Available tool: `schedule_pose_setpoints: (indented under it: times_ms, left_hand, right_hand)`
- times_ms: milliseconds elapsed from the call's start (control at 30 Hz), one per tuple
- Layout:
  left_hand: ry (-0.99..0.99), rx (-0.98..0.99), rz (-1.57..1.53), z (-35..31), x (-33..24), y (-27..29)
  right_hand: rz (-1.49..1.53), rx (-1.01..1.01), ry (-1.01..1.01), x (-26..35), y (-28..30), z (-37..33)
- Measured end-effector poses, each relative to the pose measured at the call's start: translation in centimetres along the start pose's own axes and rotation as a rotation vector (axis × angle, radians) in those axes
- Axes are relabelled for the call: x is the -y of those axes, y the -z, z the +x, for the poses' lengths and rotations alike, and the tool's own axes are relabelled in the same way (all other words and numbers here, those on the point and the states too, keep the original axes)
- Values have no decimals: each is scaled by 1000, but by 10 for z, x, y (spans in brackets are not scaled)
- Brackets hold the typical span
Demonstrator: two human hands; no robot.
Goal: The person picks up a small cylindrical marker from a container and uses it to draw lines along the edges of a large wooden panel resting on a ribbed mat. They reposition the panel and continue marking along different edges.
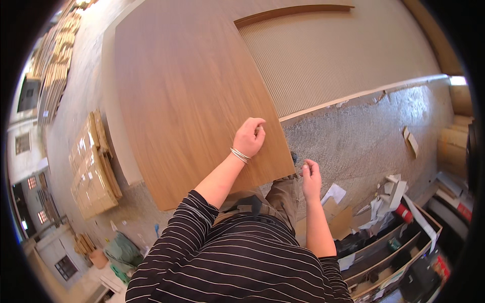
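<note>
A large brown wood-grain panel (192, 101) lies flat in front of me, its near edge close to my waist. Over its right part is my left hand (249, 136), with fingers curled closed around something too small to make out. Whether this hand rests on the panel or hovers just above, I cannot tell. Bracelets circle the left wrist. Beyond the panel's right edge, my right hand (311, 178) is raised above the floor. Its thumb and fingers are pinched together, and what they hold, if anything, is hidden.
Right of the panel lies a ribbed beige sheet (333, 60) with a brown strip (293, 12) along its far side. Wrapped flat packages (93, 166) stand at the left. A wooden compartment box (389, 252) holds scraps at the lower right. Wood pieces (411, 142) lie on the floor.
</note>
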State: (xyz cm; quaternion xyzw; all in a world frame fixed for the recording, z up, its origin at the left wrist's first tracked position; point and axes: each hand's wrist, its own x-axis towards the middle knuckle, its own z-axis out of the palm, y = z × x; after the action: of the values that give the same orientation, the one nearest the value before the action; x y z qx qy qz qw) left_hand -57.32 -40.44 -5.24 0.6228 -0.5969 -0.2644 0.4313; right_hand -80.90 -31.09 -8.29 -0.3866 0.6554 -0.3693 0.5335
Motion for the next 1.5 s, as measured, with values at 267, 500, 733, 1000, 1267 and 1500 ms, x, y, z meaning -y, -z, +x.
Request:
schedule_pose_setpoints:
  times_ms: [267, 500, 733, 1000, 1267, 1500]
  left_hand:
    - [271, -203, -294, -9, 7, -3]
    - [266, -207, -327, -7, 4, -1]
    - [237, -220, -319, -9, 4, 0]
    - [239, -244, -349, -7, 1, 0]
    - [213, -221, -331, -4, 0, 0]
    - [201, -216, -298, -4, 1, 5]
  right_hand:
    - [-169, 294, -60, 3, 31, 16]
    - [61, 295, -93, -5, 34, 16]
    - [110, 221, -130, 1, 17, 0]
    - [165, 104, 51, 10, 11, -13]
    - [-291, 176, 256, 19, 9, -22]
    - [-407, 173, 308, 26, 6, -26]
